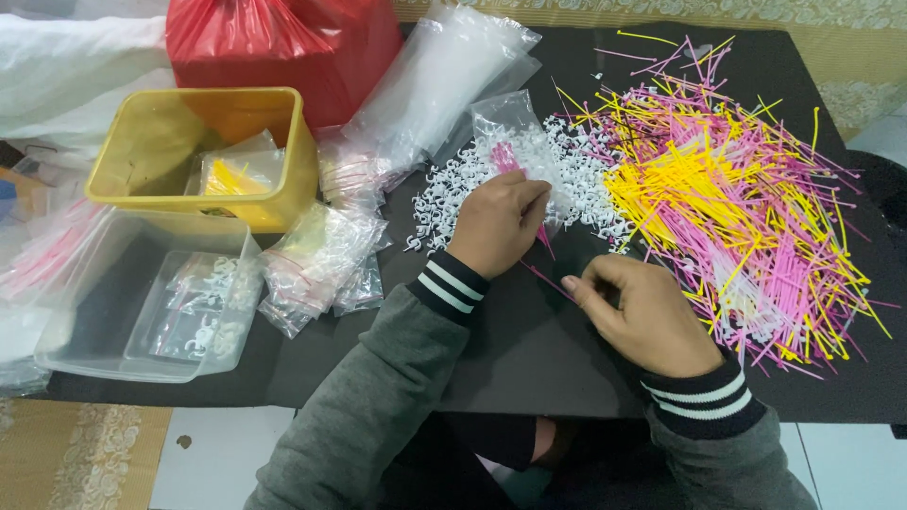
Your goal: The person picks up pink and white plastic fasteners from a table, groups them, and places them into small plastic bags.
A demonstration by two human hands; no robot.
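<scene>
My left hand [496, 222] grips a small clear plastic bag [510, 132] that holds pink cable ties and white clips. Just right of it, my right hand [638, 312] pinches a pink cable tie [545, 277] near the black table's front. A heap of white plastic clips [586, 175] lies behind both hands. A large loose pile of pink and yellow cable ties [737, 198] spreads over the right half of the black table [529, 349].
A yellow tub [293, 170] holding bagged yellow ties stands at the left. In front of it is a clear plastic box [94, 359] with filled bags. Filled small bags [321, 264] lie between, empty clear bags [435, 76] and a red sack [283, 38] behind.
</scene>
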